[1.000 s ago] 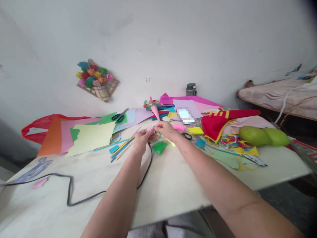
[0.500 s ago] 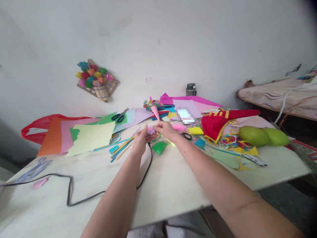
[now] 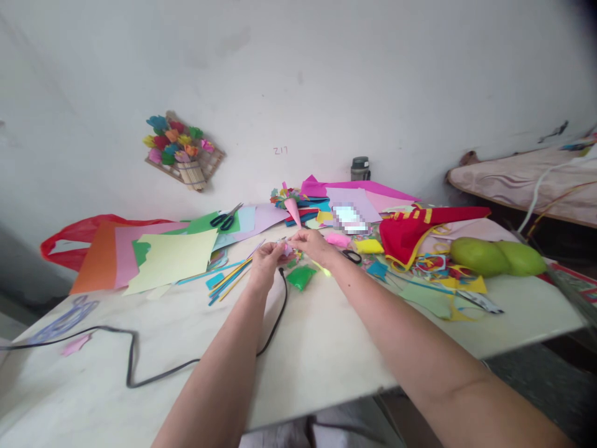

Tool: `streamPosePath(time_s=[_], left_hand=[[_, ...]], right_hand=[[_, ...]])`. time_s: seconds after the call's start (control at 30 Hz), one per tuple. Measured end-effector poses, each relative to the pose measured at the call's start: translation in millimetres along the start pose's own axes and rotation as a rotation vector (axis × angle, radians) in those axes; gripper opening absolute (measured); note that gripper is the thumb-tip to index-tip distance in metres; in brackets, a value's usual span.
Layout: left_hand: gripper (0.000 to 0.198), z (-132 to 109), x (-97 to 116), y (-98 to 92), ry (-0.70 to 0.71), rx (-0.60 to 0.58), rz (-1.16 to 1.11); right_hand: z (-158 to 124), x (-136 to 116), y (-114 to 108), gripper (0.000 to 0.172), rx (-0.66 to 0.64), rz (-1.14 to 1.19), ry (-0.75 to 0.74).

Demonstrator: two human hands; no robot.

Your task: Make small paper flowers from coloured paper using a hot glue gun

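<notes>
Over the middle of the white table, my left hand [image 3: 267, 258] is closed on a small lilac paper flower [image 3: 286, 249] with a pink centre, partly hidden by the fingers. Close on its right, my right hand [image 3: 310, 243] is in a pinch near the flower's edge. Whatever lies between its fingertips is too small to make out. Just below the hands rests a green packet [image 3: 301, 277]. Behind them lies a pink paper cone [image 3: 291, 211] with coloured paper flowers at its wide end. Blue and yellow paper sticks [image 3: 231, 281] lie left of my left hand.
Coloured paper sheets [image 3: 172, 256] and dark scissors [image 3: 226, 218] spread across the left. A black cable [image 3: 133, 354] crosses the front. On the right are a yellow packet [image 3: 369, 246], red cloth [image 3: 405, 235], green fruits [image 3: 497, 256] and a cutter knife [image 3: 479, 301]. A bottle [image 3: 360, 168] stands behind.
My left fingers have curled in from a more open palm and now close around the lilac paper flower, covering more of it. My right hand stays pinched in nearly the same place.
</notes>
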State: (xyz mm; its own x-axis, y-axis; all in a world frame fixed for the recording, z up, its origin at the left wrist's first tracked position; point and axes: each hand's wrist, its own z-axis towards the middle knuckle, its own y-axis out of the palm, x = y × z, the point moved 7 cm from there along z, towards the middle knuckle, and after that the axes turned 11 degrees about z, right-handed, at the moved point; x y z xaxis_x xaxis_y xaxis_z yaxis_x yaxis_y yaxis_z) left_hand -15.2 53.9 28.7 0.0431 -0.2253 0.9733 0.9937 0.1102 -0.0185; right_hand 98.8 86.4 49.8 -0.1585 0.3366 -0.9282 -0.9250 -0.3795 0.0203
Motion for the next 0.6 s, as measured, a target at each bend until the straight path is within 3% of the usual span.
streamPosePath(time_s=[0.3,0.43,0.6], left_hand=[[0.04,1,-5,-3.0,-0.085,-0.001,-0.025],[0.035,0,-2,-2.8,-0.055,-0.026,0.026],[0.034,0,2,-6.0,0.007,0.064,0.063]], right_hand=[[-1,-8,-1,0.014,-0.017,0.002,-0.046],[0,-5,-3,0.015,-0.011,-0.027,-0.043],[1,7,0,0.024,-0.038,0.105,0.066]])
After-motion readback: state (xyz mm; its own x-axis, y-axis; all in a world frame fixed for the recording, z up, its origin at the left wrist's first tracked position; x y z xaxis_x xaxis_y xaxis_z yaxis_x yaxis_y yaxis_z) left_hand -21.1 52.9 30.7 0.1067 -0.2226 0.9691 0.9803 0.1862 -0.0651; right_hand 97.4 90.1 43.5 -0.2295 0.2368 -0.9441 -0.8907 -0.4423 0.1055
